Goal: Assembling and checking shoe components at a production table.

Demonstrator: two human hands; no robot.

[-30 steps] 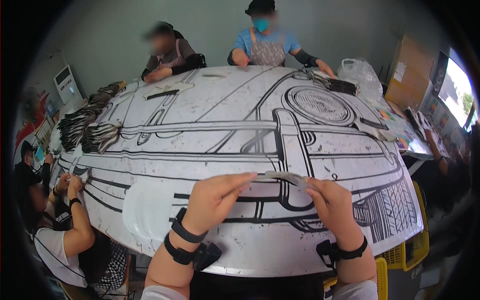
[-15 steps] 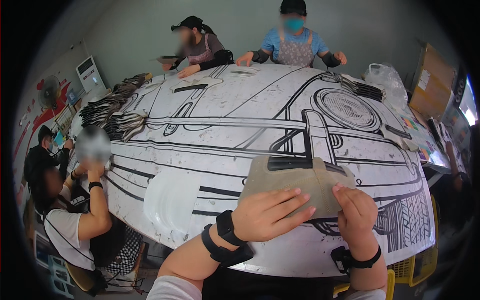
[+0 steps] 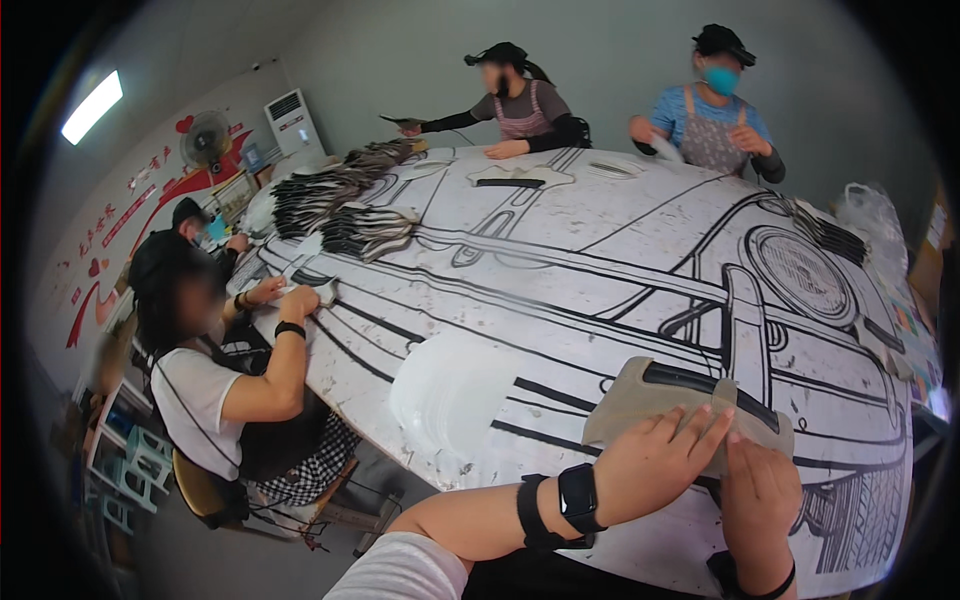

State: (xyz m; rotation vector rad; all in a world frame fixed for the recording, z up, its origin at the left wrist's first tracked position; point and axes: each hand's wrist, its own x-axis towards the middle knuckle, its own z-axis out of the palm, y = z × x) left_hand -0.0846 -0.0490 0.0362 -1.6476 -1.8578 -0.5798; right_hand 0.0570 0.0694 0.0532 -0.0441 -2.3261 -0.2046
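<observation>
Pretty even indoor light, heavy fisheye warp

A ceiling tube light (image 3: pixel 92 106) glows upper left, the white table (image 3: pixel 600 260) looks bright with soft shadows, straight edges bend toward the dark vignetted rim, and the faces are blurred.

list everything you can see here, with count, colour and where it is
table: 1, white with black car drawing, fills centre
tan flat piece: 1, beige with black strip, near edge under both hands
stacked pieces: several piles, dark and pale, far left of table
co-workers: 4, two at far side, two at left
fan: 1, pale, left wall
air conditioner: 1, white, back corner
plastic bag: 1, clear, right
left hand: 1, black wristbands, pressing piece
right hand: 1, on piece
</observation>
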